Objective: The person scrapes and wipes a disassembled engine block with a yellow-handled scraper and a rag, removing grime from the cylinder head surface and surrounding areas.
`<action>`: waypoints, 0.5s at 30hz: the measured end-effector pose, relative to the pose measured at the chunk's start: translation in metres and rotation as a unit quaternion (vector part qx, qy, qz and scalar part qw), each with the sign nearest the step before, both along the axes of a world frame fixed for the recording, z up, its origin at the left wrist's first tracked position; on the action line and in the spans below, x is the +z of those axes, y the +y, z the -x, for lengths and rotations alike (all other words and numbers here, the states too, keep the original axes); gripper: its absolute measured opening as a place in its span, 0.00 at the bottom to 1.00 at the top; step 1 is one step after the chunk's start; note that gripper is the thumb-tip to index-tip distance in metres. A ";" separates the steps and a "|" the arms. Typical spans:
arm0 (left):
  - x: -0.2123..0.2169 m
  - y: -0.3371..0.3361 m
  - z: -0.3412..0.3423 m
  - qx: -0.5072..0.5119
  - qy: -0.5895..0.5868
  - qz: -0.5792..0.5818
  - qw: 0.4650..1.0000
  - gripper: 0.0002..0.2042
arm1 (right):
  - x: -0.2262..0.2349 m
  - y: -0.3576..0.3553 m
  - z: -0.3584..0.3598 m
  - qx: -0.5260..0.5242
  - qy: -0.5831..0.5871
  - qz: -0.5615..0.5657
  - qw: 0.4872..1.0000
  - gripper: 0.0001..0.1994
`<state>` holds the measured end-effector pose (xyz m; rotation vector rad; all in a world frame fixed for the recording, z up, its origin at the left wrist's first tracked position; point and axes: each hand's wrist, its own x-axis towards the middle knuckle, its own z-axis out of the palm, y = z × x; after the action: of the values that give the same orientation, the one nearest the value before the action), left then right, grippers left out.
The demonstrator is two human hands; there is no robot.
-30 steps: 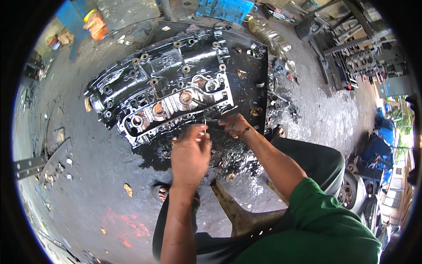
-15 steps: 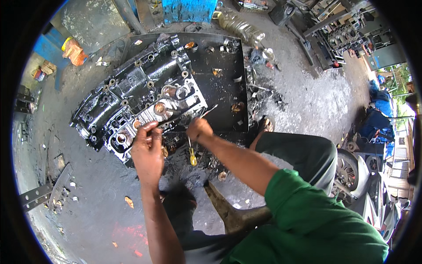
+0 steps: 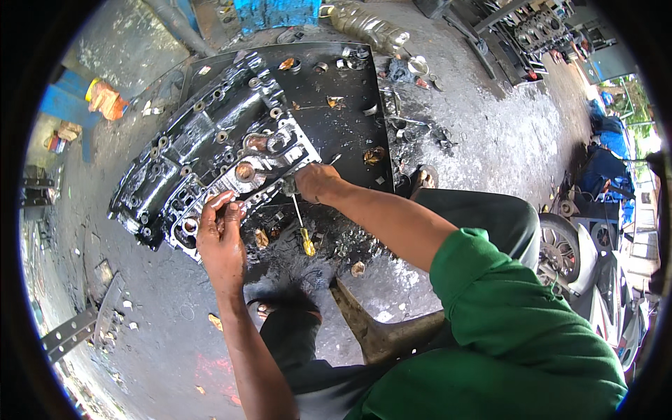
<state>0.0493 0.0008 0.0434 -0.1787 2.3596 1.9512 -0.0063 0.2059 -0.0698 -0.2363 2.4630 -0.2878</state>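
A dark, greasy engine block (image 3: 183, 155) lies on a black metal tray (image 3: 323, 133), its bright machined face toward me. Across that face's near edge runs a thin dark rod (image 3: 269, 187); its exact kind I cannot make out. My left hand (image 3: 222, 241) pinches the rod's left end with fingertips and thumb, close above the block. Nearer its other end, my right hand (image 3: 318, 183) is closed around it, and a short tip sticks out beyond the fist. Below the right hand is a screwdriver (image 3: 308, 241) with a yellow handle, its shaft pointing up toward the fist.
Small metal pieces and a brown leaf (image 3: 374, 155) lie on the tray. A large plastic bottle (image 3: 367, 26) rests behind it. At the left is a perforated metal bar (image 3: 70, 334). A motorcycle wheel (image 3: 558, 248) stands at right, with another engine block (image 3: 542, 29) at the far right.
The view has shifted slightly. My right hand has moved a little up and left along the rod toward the block's face, uncovering more of the screwdriver shaft. Both hands keep their hold.
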 end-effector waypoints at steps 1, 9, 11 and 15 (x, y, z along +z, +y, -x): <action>0.000 0.005 0.002 -0.002 0.020 0.007 1.000 0.09 | 0.001 0.009 0.003 0.014 -0.002 -0.031 0.999 0.12; -0.020 0.038 0.020 -0.008 -0.033 0.047 0.998 0.10 | -0.086 0.085 -0.046 -0.081 -0.080 0.040 0.993 0.15; -0.027 0.041 0.018 -0.025 -0.046 0.046 0.998 0.10 | -0.120 0.125 -0.050 -0.151 -0.141 -0.021 0.978 0.18; -0.038 0.043 0.008 -0.031 -0.063 0.041 0.997 0.11 | -0.172 0.167 -0.052 -0.433 -0.013 -0.082 0.898 0.13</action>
<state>0.0411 0.0437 0.0050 -0.2239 2.3366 1.7626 0.0453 0.3730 -0.2418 0.9549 2.3971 -0.4348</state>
